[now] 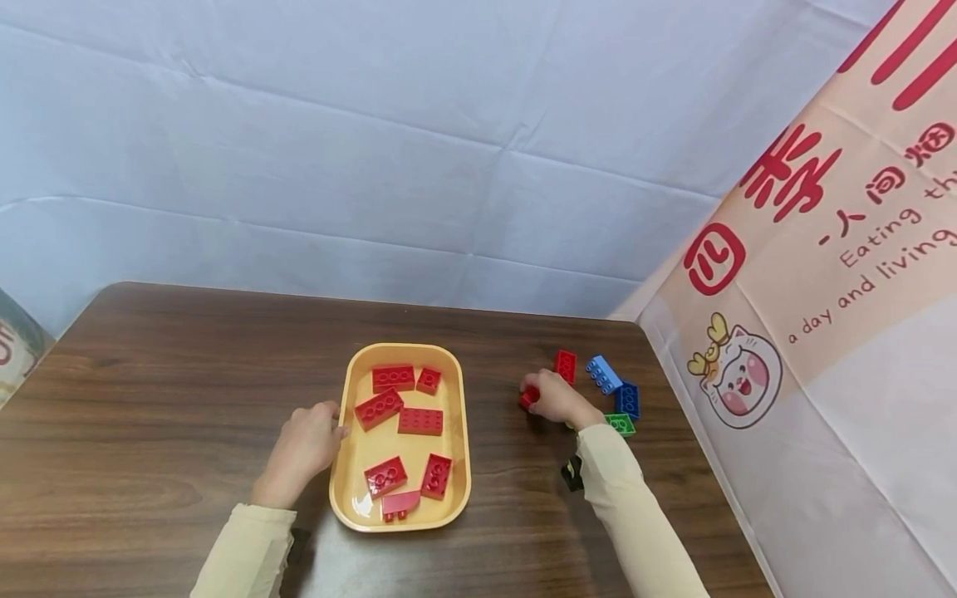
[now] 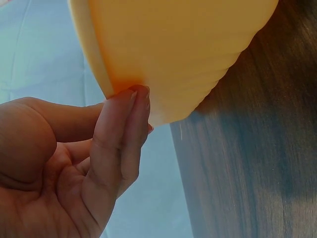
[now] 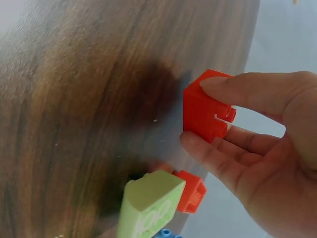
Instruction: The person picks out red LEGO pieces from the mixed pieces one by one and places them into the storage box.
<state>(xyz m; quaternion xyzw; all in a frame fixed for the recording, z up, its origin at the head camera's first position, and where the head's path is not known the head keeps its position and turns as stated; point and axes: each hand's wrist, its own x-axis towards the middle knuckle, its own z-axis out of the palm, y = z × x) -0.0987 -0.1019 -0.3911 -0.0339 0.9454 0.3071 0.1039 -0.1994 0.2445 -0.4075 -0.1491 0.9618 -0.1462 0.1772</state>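
A yellow tray [image 1: 399,448] stands on the table with several red toy building bricks [image 1: 420,421] lying loose in it. At its left side my left hand [image 1: 302,444] pinches the rim; in the left wrist view the thumb and fingers meet at the tray's edge [image 2: 183,44]. To the right of the tray, my right hand [image 1: 557,399] holds another red building brick [image 3: 200,106] between thumb and fingers. The right wrist view shows that brick apart from the others, its studs turned toward the palm.
Beyond the right hand lie a red brick [image 1: 566,365], a light blue brick [image 1: 603,374], a dark blue brick [image 1: 628,400] and a green brick [image 1: 620,424]. A pale green brick [image 3: 151,201] shows below the right hand. A printed cloth [image 1: 815,332] hangs along the table's right edge.
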